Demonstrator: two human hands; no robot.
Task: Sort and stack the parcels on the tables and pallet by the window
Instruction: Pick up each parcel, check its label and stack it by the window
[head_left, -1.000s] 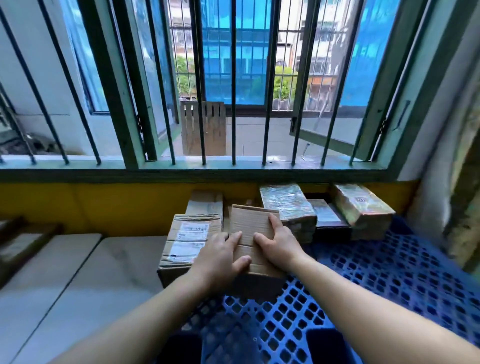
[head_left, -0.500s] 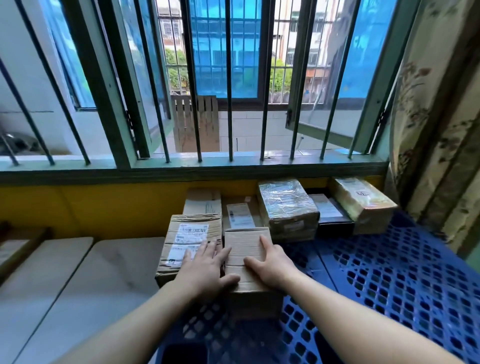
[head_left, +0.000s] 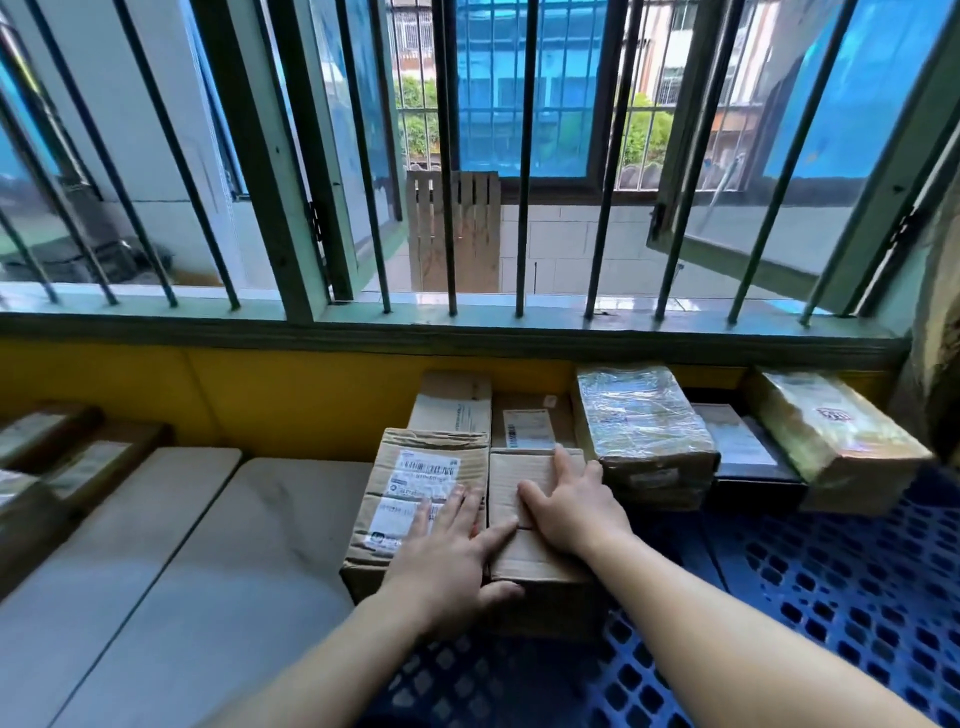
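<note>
Both hands rest flat, fingers straight, on a plain cardboard parcel (head_left: 540, 525) on the blue pallet (head_left: 831, 597): left hand (head_left: 447, 561) overlapping the labelled parcel (head_left: 415, 493) touching its left, right hand (head_left: 571, 504) atop

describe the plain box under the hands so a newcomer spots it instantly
Below the barred window, on the blue pallet, it is the plain cardboard box in the front row. Unlike the labelled box touching its left side, its top shows no label, and both hands rest on it.

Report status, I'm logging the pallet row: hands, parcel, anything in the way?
Both hands flat: left hand, right hand on plain brown cardboard parcel. Parcel on blue plastic pallet, beside labelled cardboard box. Nothing blocking.
</note>
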